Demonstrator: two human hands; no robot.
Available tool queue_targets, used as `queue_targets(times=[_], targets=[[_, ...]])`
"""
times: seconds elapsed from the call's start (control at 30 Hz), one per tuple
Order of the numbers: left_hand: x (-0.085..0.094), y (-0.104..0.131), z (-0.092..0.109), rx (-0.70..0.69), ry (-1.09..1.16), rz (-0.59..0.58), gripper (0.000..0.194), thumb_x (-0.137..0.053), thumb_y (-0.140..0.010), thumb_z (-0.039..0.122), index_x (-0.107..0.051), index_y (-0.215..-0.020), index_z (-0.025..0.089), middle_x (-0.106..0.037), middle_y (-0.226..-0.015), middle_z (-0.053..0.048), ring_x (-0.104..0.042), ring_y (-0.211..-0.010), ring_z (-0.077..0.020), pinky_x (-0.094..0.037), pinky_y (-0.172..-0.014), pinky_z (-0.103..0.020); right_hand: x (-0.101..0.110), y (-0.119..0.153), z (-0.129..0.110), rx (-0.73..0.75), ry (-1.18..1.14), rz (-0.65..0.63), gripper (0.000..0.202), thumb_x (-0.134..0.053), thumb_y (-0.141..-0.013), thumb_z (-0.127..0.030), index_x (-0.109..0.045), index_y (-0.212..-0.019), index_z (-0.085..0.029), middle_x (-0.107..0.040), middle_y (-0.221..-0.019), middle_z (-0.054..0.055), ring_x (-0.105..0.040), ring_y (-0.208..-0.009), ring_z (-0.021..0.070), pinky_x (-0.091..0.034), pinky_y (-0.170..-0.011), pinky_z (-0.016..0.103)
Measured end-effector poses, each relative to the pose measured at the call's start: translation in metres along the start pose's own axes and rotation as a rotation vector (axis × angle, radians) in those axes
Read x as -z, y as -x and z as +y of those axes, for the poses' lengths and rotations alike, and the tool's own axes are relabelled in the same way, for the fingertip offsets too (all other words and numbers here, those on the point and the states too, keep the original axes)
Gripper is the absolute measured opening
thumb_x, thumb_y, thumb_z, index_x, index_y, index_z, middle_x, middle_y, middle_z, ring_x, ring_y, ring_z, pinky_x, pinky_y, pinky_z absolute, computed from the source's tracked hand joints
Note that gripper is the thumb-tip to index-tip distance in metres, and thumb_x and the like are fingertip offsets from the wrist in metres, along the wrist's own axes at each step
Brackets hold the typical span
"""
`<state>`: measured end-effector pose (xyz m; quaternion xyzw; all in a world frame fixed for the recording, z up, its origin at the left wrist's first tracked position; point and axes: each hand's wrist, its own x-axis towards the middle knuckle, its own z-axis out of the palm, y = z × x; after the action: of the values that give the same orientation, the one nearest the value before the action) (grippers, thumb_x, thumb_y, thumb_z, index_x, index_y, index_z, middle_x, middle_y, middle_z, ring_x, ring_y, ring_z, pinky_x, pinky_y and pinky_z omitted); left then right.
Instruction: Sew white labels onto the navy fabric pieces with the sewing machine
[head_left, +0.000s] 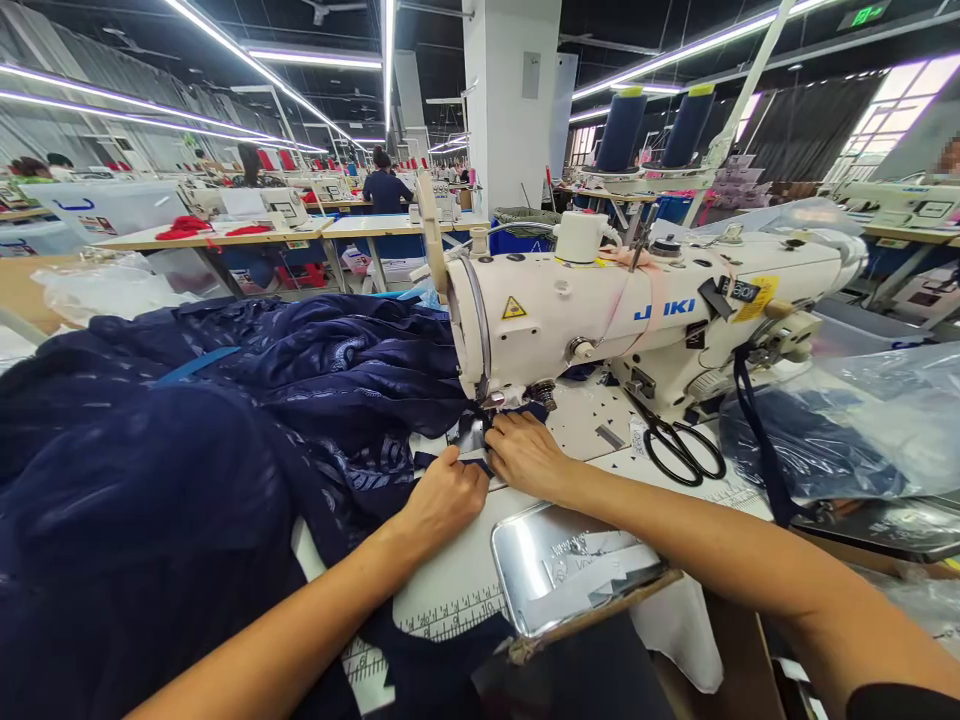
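A white sewing machine with a blue brand name stands in front of me. Just below its needle end, my left hand is closed, thumb on top, pinching the edge of navy fabric. My right hand lies close beside it, fingers bent and pressed together on the same fabric by the presser foot. Its fingertips are partly hidden. A large heap of navy garment cloth spreads over the table to the left, with a bright blue strip on it.
Black-handled scissors lie right of the needle area. A shiny metal tin lid sits at the table's front edge, over a printed ruler. Plastic-bagged navy cloth lies at right. Thread cones stand behind; other people work farther back.
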<state>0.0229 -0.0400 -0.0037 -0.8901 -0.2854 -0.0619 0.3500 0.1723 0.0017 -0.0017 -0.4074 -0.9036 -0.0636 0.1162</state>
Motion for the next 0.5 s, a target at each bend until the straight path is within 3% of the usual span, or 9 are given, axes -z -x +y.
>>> queue_targets(times=[0.27,0.5], targets=[[-0.005,-0.002,0.001,0.063,-0.050,0.132,0.032,-0.029,-0.079,-0.003,-0.058,-0.071,0.007,-0.053,-0.048,-0.003,-0.049,-0.041,-0.0146,-0.037,-0.053,-0.030,-0.002,0.004,0.016,-0.021,-0.335,-0.012,0.013,-0.047,-0.078,-0.010,-0.054,-0.068,-0.013,-0.055,-0.080,0.004,-0.052,-0.076,0.0137,-0.038,-0.069,0.024],[-0.008,-0.006,0.006,0.059,-0.041,0.126,0.032,-0.028,-0.081,-0.002,-0.059,-0.079,0.002,-0.053,-0.046,-0.004,-0.049,-0.041,-0.0145,-0.036,-0.054,-0.030,0.001,0.003,0.012,-0.125,-0.418,-0.038,0.018,-0.045,-0.079,-0.010,-0.051,-0.063,-0.015,-0.054,-0.079,0.002,-0.051,-0.067,0.0109,-0.034,-0.062,0.023]])
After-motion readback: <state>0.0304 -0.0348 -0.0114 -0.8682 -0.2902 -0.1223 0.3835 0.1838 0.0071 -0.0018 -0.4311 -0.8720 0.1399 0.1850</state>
